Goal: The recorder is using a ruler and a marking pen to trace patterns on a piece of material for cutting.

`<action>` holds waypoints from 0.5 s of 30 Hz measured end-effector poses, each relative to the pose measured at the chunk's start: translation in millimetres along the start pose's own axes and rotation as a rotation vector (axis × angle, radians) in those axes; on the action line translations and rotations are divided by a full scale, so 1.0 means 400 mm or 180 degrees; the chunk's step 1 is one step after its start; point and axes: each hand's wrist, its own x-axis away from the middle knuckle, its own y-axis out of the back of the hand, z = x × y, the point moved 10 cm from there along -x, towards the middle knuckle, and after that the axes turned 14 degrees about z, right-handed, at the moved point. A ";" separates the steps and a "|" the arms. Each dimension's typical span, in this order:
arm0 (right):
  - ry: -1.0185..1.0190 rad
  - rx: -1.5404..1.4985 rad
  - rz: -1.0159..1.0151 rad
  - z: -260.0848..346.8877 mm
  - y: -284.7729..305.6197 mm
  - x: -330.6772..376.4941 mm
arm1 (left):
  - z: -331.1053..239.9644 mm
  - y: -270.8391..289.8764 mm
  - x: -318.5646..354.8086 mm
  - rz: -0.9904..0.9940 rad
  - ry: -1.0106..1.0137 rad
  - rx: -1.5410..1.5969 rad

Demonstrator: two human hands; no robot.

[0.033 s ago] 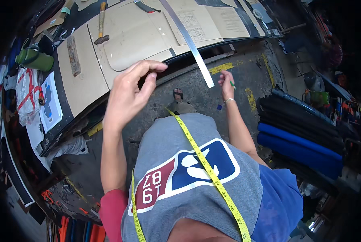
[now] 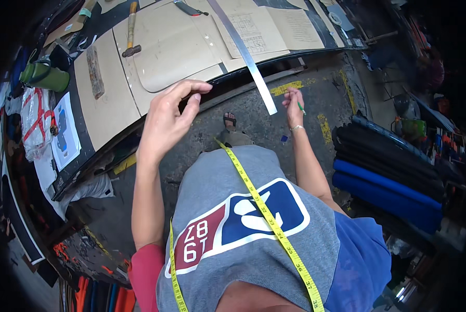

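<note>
My left hand [image 2: 168, 114] hovers by the front edge of the work table, its fingers curved and the thumb apart, with nothing in it. Out past the table edge, my right hand [image 2: 294, 108] is closed around a thin green pen or pencil [image 2: 301, 108]. Just left of that hand, the end of a long metal ruler [image 2: 256, 75] juts over the edge. Under the ruler lie brown pattern sheets with drawn lines [image 2: 248, 34]. Around my neck hangs a yellow tape measure [image 2: 264, 208], both ends down my front.
On the table [image 2: 90, 151] are a hammer [image 2: 131, 31], a dark-handled cutting tool [image 2: 189, 8], a worn flat bar [image 2: 94, 73], a green bottle [image 2: 46, 77] and a printed sheet [image 2: 65, 132]. Rolls of black and blue material [image 2: 386, 182] are stacked at right. A person [image 2: 430, 73] is beyond.
My left hand has drawn back very slightly from the table edge. My right hand keeps the green pen or pencil in almost the same place.
</note>
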 end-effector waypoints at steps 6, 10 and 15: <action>0.0723 -0.0103 0.0609 0.170 -0.131 -0.147 | 0.309 -0.089 -0.088 -0.0137 0.0887 -0.0437; 0.0872 -0.0010 0.1131 0.202 -0.212 -0.284 | 0.324 -0.138 -0.201 -0.0354 0.0436 -0.1085; 0.0857 0.0480 0.1400 0.244 -0.295 -0.418 | 0.373 -0.229 -0.326 -0.0232 0.0416 -0.1794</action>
